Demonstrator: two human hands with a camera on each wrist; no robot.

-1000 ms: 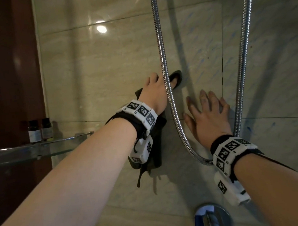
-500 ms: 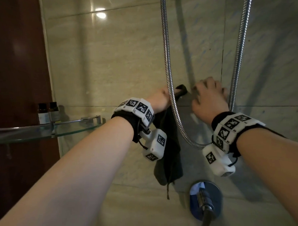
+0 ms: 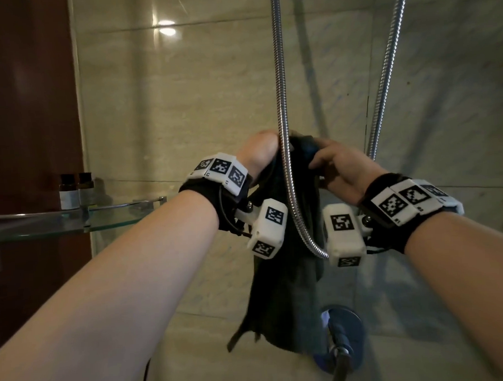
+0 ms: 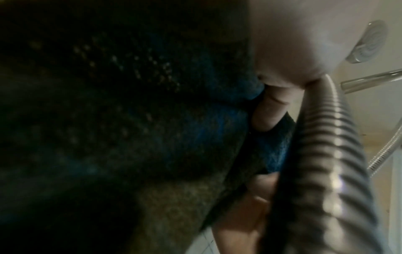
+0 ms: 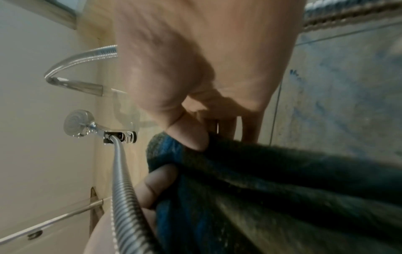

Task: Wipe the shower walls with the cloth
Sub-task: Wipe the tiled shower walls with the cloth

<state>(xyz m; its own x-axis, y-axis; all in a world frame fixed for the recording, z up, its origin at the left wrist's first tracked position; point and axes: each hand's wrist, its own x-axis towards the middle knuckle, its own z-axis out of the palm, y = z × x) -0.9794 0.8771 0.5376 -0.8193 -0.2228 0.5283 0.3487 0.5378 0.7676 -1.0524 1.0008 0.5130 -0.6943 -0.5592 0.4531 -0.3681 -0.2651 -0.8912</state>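
Observation:
A dark blue-green cloth [image 3: 286, 289] hangs off the beige tiled shower wall [image 3: 183, 107], behind the left strand of the metal shower hose [image 3: 282, 102]. My left hand [image 3: 261, 152] grips the cloth's top edge from the left of the hose. From the right, my right hand [image 3: 338, 169] pinches the same bunched top. In the right wrist view the thumb [image 5: 189, 135] presses into the cloth [image 5: 282, 189], and a left-hand finger [image 5: 156, 185] curls on it beside the hose [image 5: 124, 189]. The left wrist view is mostly filled by the cloth [image 4: 152, 128].
A glass corner shelf [image 3: 44, 225] with two small brown bottles [image 3: 68, 191] is fixed at the left, by a dark wooden panel. The hose's second strand [image 3: 384, 83] drops at the right. A chrome tap handle [image 3: 341, 336] juts out below the cloth. The shower head [image 5: 78, 123] sits in its holder.
Both hands have come off the wall. The right hand moved left past the hose and took hold of the cloth's top. The cloth now hangs free instead of lying pressed on the tiles.

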